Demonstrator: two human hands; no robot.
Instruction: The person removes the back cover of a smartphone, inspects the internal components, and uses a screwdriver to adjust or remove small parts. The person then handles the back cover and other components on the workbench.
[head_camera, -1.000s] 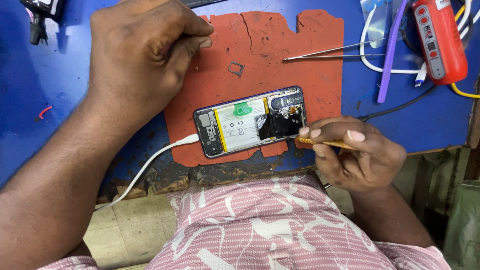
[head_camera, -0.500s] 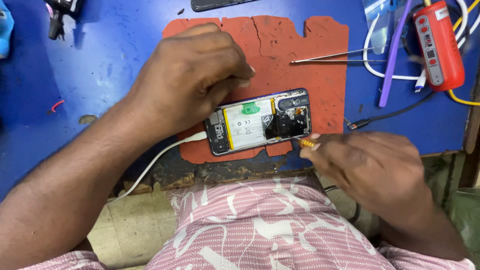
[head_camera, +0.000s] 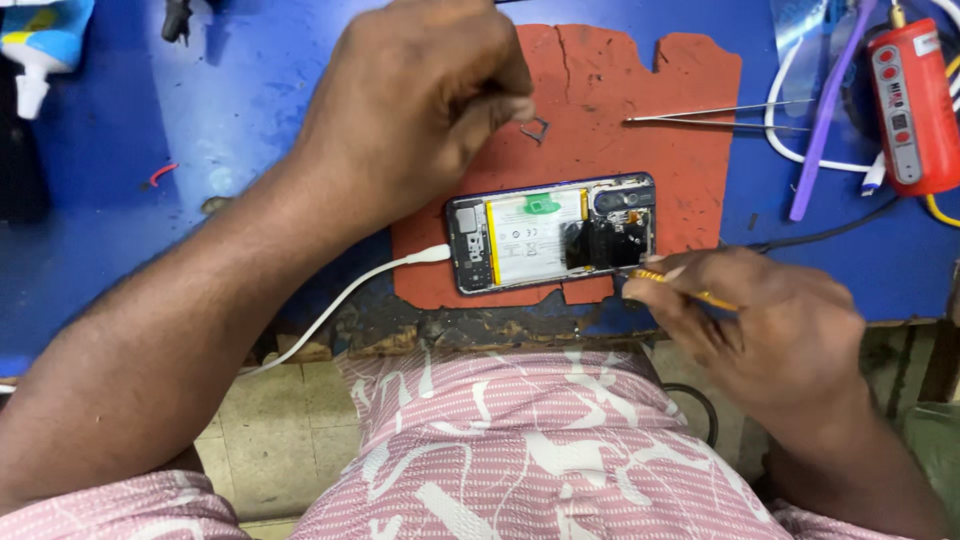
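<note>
Mid-repair on an opened phone (head_camera: 552, 233), back cover off, lying flat on the red mat (head_camera: 690, 150), charging cable (head_camera: 340, 305) plugged into its left end; phone as landmark for all else. Right hand (head_camera: 770, 325) just right of and below phone, grip closed on a thin yellow-handled tool (head_camera: 680, 288), tip at the phone's lower right corner beside the dark board area. Left hand (head_camera: 420, 100) above and left of phone, fingertips pinched narrow over the mat near a small dark frame-shaped part (head_camera: 537, 130); cannot tell whether anything tiny sits in that pinch. Probably a step of picking or placing a small part while the tool waits at the board; next move likely calls for a steady, fine pinch and a light tool tip. Above right of phone: tweezers (head_camera: 715, 113); farther right, a red cylindrical device (head_camera: 910, 110) with a pale label strip and a purple stick (head_camera: 825, 120); far upper left, a blue-and-white bottle (head_camera: 40, 45) on the blue worktop (head_camera: 130, 230).
</note>
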